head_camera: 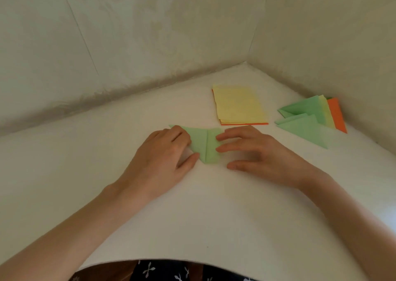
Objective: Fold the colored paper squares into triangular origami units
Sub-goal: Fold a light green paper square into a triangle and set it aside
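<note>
A partly folded green paper (203,144) lies flat on the white table (192,216), with a vertical crease down its middle and a point toward me. My left hand (162,158) covers its left flap, fingers bent on the paper and thumb at its lower left edge. My right hand (255,150) rests palm down, two fingertips pressing the right flap. A stack of unfolded squares (239,106), yellow on top with orange beneath, lies just beyond. Several folded triangles (310,120), green, yellow and orange, lie at the far right.
Pale walls (150,34) meet in a corner behind the table, close to the folded triangles. The table's near edge curves in front of my lap, where dark patterned cloth (171,272) shows.
</note>
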Action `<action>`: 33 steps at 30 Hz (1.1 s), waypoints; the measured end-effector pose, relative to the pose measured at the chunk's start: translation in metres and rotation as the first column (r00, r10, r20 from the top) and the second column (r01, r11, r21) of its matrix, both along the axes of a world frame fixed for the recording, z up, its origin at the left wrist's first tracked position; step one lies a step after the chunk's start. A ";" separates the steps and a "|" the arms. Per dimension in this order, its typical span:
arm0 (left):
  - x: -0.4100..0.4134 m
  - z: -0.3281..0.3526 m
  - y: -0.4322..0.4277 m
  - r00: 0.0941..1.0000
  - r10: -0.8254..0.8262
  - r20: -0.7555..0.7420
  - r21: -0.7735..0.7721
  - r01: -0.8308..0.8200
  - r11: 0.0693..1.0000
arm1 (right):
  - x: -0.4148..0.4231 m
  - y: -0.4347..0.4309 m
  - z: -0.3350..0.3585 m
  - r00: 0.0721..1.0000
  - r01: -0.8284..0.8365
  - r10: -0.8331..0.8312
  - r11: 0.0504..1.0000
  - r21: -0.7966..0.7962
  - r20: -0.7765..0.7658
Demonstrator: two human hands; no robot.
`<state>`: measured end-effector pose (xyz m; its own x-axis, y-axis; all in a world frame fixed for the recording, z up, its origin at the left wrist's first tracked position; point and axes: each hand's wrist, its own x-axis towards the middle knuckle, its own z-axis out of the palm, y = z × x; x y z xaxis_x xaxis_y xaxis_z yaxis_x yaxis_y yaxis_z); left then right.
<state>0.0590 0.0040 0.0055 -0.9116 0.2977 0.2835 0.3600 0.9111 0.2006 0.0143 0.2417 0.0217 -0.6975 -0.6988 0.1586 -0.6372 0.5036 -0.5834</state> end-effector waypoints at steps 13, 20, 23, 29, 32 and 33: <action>-0.006 -0.003 -0.014 0.923 -0.366 -0.121 0.104 0.378 0.920 | -0.002 -0.020 -0.009 0.998 0.062 -0.061 0.996 -0.064 0.020; -0.001 0.000 -0.019 0.912 -0.410 -0.014 0.071 0.410 0.909 | -0.006 -0.040 0.001 0.929 0.258 -0.242 0.966 -0.023 0.279; 0.001 0.002 -0.019 0.909 -0.416 0.003 0.065 0.415 0.907 | -0.003 -0.047 -0.003 0.917 0.322 -0.307 0.947 -0.017 0.253; 0.003 0.004 -0.018 0.911 -0.413 0.015 0.083 0.410 0.908 | 0.001 -0.049 -0.005 0.925 0.323 -0.314 0.946 -0.005 0.215; 0.004 0.005 -0.017 0.913 -0.406 0.028 0.098 0.402 0.910 | 0.002 -0.049 -0.006 0.936 0.316 -0.312 0.949 0.000 0.161; 0.004 0.005 -0.017 0.915 -0.401 0.036 0.108 0.396 0.912 | 0.002 -0.049 -0.007 0.940 0.315 -0.312 0.949 0.004 0.141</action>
